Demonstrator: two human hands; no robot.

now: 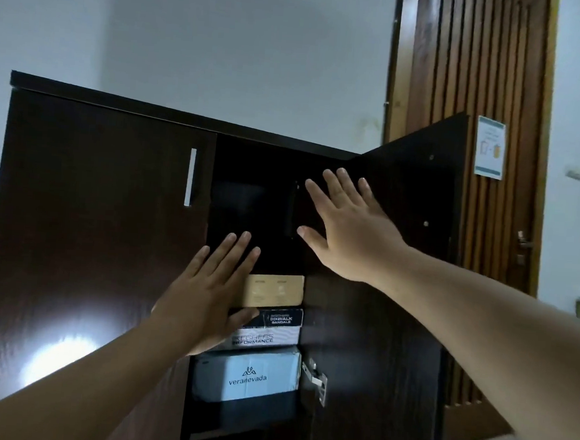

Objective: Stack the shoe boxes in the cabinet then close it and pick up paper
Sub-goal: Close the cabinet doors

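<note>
A dark brown cabinet point(92, 226) stands before me with its right door point(404, 234) swung open. Inside, three shoe boxes are stacked: a grey "veranevada" box point(250, 378) at the bottom, a black-and-white Skechers box point(274, 328) on it, and a tan box point(275, 289) on top. A black box point(247, 217) sits higher up in the dark compartment, hard to make out. My left hand point(204, 293) is flat with fingers spread, in front of the stack's left side. My right hand point(346, 223) is spread wide near the open door's inner face, holding nothing.
The cabinet's left door is shut, with a silver handle point(190, 176). Behind on the right is a brown slatted room door point(475, 95) with a paper notice point(490, 148). A metal hinge point(315, 379) sticks out inside the cabinet. White walls surround.
</note>
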